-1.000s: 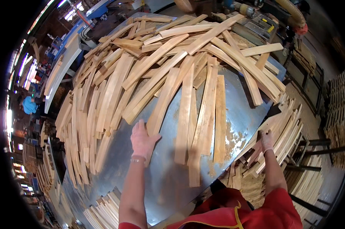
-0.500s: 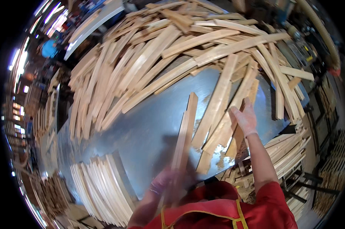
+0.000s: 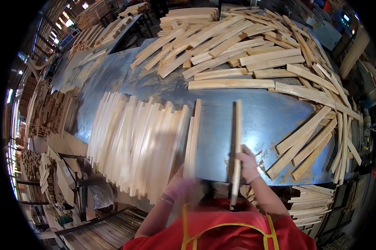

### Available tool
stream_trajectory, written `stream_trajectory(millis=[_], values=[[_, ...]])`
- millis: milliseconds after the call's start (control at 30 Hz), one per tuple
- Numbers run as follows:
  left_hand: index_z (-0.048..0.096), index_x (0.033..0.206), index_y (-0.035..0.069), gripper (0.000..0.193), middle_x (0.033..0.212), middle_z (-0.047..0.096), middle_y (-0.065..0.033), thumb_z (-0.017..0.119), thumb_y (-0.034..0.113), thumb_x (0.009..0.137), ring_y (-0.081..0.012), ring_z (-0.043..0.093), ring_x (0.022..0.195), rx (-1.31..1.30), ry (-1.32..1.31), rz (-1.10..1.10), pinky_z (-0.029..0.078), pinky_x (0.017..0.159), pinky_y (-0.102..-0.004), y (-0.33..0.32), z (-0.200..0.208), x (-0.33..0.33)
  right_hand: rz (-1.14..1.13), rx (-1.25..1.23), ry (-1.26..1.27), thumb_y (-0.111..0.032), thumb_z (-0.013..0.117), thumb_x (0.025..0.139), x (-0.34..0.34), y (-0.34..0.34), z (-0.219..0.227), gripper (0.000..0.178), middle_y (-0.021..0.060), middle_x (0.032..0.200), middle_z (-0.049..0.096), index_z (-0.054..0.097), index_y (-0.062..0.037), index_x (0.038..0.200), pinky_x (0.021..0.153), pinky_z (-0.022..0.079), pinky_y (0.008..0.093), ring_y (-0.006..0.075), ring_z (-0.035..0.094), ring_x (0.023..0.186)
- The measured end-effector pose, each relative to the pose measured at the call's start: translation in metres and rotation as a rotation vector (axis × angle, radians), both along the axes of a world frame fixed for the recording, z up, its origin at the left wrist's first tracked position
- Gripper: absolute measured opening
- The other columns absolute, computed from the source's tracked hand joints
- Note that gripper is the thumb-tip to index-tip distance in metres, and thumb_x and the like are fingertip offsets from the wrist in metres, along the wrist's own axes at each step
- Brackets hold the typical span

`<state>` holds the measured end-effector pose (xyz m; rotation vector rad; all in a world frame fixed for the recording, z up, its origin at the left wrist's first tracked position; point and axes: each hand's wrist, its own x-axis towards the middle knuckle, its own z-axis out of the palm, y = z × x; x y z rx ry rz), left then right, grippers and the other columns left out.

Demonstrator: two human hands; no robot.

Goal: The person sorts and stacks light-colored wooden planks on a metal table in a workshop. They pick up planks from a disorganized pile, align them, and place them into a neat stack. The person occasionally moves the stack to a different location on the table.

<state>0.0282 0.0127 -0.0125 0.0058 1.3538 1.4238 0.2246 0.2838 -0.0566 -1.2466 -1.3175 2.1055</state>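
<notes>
My right hand (image 3: 248,166), in a pale thin glove, is closed round the lower part of a single wooden strip (image 3: 238,125). That strip stands on its narrow edge, pointing away from me over the metal tabletop (image 3: 215,141). Two more wooden strips (image 3: 192,139) lie side by side in my left hand (image 3: 183,187), which grips their near ends and is smeared by motion. Just left of them is a tight row of pale strips (image 3: 138,141), set on edge with uneven ends.
A loose heap of wooden strips (image 3: 221,46) spreads over the far and right parts of the table. Several separate strips (image 3: 300,137) lie at the right. Stacked strips (image 3: 310,206) sit below the right edge. A dark metal frame (image 3: 81,183) stands at lower left.
My right hand has left the loose strips at the right and come nearer the middle with one strip. The left hand's two strips are now beside the row. My view has swung left.
</notes>
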Motion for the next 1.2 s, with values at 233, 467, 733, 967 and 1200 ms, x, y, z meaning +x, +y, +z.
stream_trajectory(millis=[233, 467, 733, 967, 1200], values=[[0.052, 0.15, 0.002, 0.082, 0.145, 0.059, -0.0192, 0.085, 0.022, 0.077, -0.0346, 0.056, 0.133, -0.41, 1.419, -0.366, 0.045, 0.113, -0.0508, -0.014, 0.013, -0.025, 0.773, 0.456, -0.352, -0.028, 0.069, 0.091, -0.171, -0.085, 0.021, 0.051, 0.0212, 0.116, 0.075, 0.066, 0.0003, 0.134, 0.094, 0.053, 0.0412, 0.0308, 0.07, 0.103], [0.054, 0.148, 0.005, 0.084, 0.151, 0.053, -0.0185, 0.082, 0.03, 0.074, -0.0389, 0.045, 0.144, -0.588, 1.674, -0.592, 0.034, 0.121, -0.0529, -0.016, -0.004, -0.019, 0.884, 0.662, -0.442, -0.032, 0.068, 0.092, -0.071, 0.046, 0.08, 0.059, 0.0207, 0.121, 0.074, 0.06, -0.0108, 0.147, 0.098, 0.054, 0.0447, 0.0415, 0.068, 0.113], [0.054, 0.148, 0.007, 0.083, 0.152, 0.051, -0.0191, 0.084, 0.028, 0.073, -0.0406, 0.049, 0.141, -0.339, 1.662, -0.674, 0.04, 0.117, -0.0535, 0.052, -0.005, -0.012, 1.466, 1.289, -1.354, -0.019, 0.069, 0.089, 0.115, 0.267, 0.068, 0.05, 0.0106, 0.134, 0.074, 0.069, -0.0158, 0.139, 0.103, 0.054, 0.0464, 0.0333, 0.068, 0.124], [0.054, 0.146, 0.008, 0.084, 0.148, 0.052, -0.0171, 0.083, 0.041, 0.075, -0.0402, 0.049, 0.139, -0.127, 1.52, -0.782, 0.039, 0.117, -0.0555, 0.211, 0.031, 0.044, 1.281, 1.1, -0.348, -0.04, 0.083, 0.075, -0.01, 0.23, 0.086, 0.075, 0.0166, 0.144, 0.064, 0.062, -0.014, 0.143, 0.108, 0.051, 0.0515, 0.0376, 0.06, 0.135], [0.056, 0.141, 0.01, 0.073, 0.12, 0.064, -0.0115, 0.082, 0.04, 0.079, -0.0323, 0.063, 0.11, -0.064, 1.756, -0.884, 0.048, 0.097, -0.0502, 0.247, -0.01, 0.056, 0.765, 1.278, -0.883, -0.037, 0.081, 0.082, -0.093, 0.348, 0.032, 0.066, 0.018, 0.134, 0.065, 0.062, -0.0141, 0.14, 0.108, 0.05, 0.0501, 0.0366, 0.062, 0.129]])
